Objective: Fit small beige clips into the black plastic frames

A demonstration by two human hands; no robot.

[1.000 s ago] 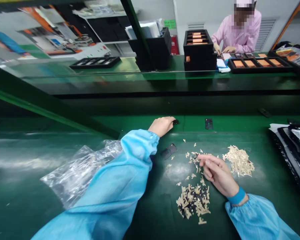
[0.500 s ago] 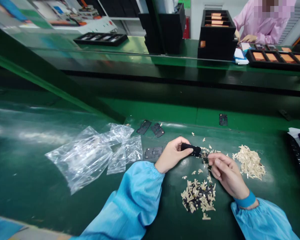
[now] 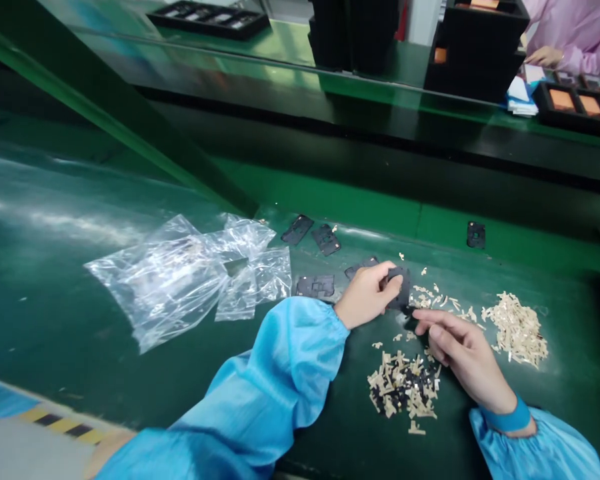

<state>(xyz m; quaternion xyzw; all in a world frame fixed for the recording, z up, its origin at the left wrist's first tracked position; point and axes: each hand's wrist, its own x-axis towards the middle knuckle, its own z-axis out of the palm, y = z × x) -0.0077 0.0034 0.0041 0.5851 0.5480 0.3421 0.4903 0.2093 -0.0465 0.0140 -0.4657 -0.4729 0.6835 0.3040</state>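
My left hand (image 3: 366,293) is closed, with thumb and fingers gripping a flat black plastic part (image 3: 399,288) that stands tilted. Just right of it, the thumb and index finger of my right hand (image 3: 457,347) are bent close together; a small dark bit shows at the fingertips, too blurred to name. Loose beige small pieces (image 3: 436,298) lie scattered behind the right hand. Below the hands is a mixed pile of beige and black pieces (image 3: 404,387). Another black plastic part (image 3: 361,268) lies partly hidden behind my left hand.
On the green bench lie more black plastic parts (image 3: 315,287), clear plastic bags (image 3: 180,287) at left and a beige pile (image 3: 517,328) at right. A green post (image 3: 130,127) slants across the left. Beyond the ledge stand black trays (image 3: 475,53) and a person in pink (image 3: 575,33).
The camera view has tipped down and shifted left. My left hand has turned the black plastic part so its flat face shows more. One more black part now shows behind that hand.
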